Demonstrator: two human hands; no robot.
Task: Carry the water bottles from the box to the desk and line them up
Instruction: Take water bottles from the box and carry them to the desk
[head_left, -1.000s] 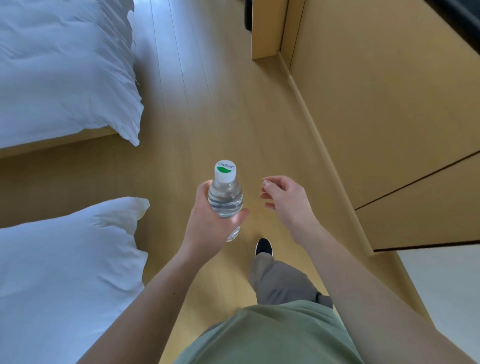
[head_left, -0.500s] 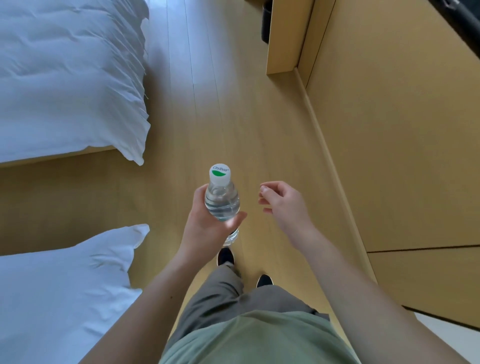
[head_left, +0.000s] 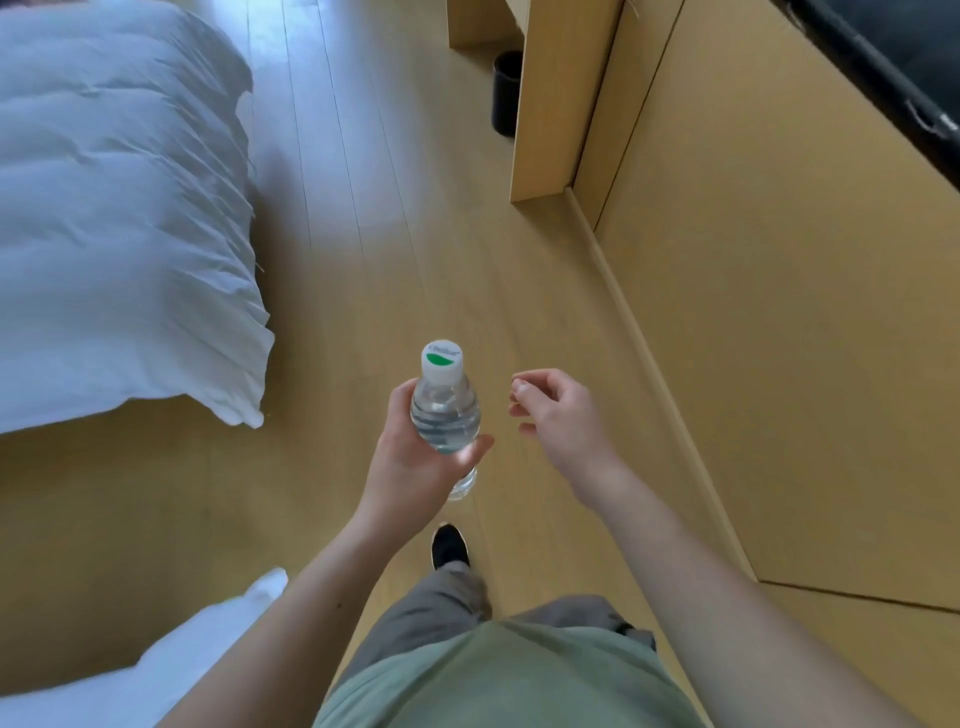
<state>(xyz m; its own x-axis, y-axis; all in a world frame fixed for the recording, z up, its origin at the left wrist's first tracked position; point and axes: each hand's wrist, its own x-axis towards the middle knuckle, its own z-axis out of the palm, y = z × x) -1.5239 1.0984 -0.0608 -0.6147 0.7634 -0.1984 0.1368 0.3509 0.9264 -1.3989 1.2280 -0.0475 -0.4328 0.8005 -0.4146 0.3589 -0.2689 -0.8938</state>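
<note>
1. Water bottle (head_left: 444, 410), clear plastic with a white cap bearing a green mark, is held upright in mid-air over the wooden floor (head_left: 415, 234), near the centre of the scene and well apart from any bench
2. The left hand (head_left: 415, 457) wraps the lower body of the bottle, its grip curled round it with the thumb across the near right side and fingers on the far left side; the bottle's base shows just below the palm
3. The right hand (head_left: 558, 415) hangs just beside the bottle to the right without touching it, its grip loosely curled and holding nothing
4. Both bare forearms reach forward from the near edge; a green shirt (head_left: 509, 680) and grey trousers (head_left: 447, 608) fill the near centre, with one black shoe (head_left: 450, 545) set on the floor directly below the bottle
5. A bed with rumpled white bedding (head_left: 119, 218) occupies the far left, its corner draping toward the floor; a second white piece of bedding (head_left: 171, 670) shows at the near left
6. Light wooden cabinet panels (head_left: 789, 338) run along the right side, far to near; a dark edge (head_left: 883, 67) crosses the far right corner
7. A small black cylindrical bin (head_left: 506, 93) stands on the floor at the far centre, just beside a wooden upright (head_left: 550, 104)
</note>
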